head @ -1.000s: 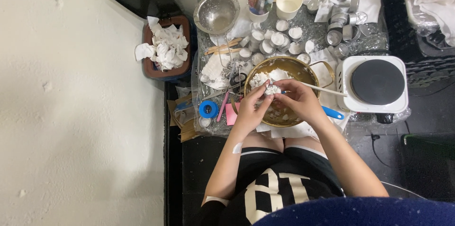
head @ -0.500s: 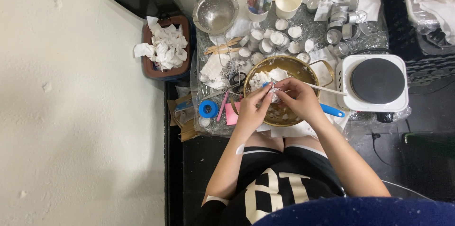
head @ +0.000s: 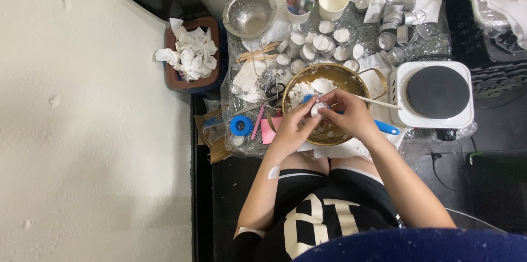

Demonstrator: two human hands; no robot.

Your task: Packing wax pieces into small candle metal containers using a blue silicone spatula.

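The small round cup [head: 317, 110] sits between your hands above the brass bowl [head: 351, 78], mouth up. Your left hand [head: 293, 130] pinches it from below-left; your right hand [head: 348, 113] curls its fingers over it from the right, seemingly gripping a blue-handled tool [head: 387, 127]. Both hands are equally near. The hot plate [head: 436, 93] crowds the right; scissors [head: 273, 93] and tape [head: 241, 126] crowd the left.

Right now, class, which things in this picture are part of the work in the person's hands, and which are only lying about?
In hand:
left hand and right hand around a small round cup
brass bowl with white chunks
blue-handled tool

Lying about:
hot plate
strainer
bin of crumpled tissue
blue tape roll
scissors
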